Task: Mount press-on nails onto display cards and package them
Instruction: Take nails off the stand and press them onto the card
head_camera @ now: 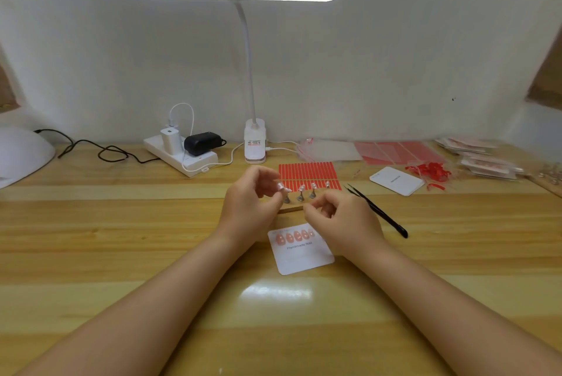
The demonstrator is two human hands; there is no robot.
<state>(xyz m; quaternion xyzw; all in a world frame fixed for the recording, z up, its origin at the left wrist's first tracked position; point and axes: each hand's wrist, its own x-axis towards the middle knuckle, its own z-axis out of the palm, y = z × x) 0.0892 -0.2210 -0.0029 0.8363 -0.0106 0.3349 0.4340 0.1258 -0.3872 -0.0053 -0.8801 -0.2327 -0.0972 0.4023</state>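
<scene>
card [304, 257]: five nails on, lower row bare | left hand [252, 205] pinches nail [281, 187] off stands [299, 196] at 12 | right hand [340, 217] curled, contents unclear | bagging pending

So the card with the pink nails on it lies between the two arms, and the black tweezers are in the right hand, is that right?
Not quite. The head view shows the tweezers lying on the table just beyond the right hand, not held in it. The card with pink nails does lie between the arms.

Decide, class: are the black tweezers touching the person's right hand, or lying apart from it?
Apart. The head view shows the black tweezers lying on the wooden table beside the right hand, with a strip of bare wood visible between them.
</scene>
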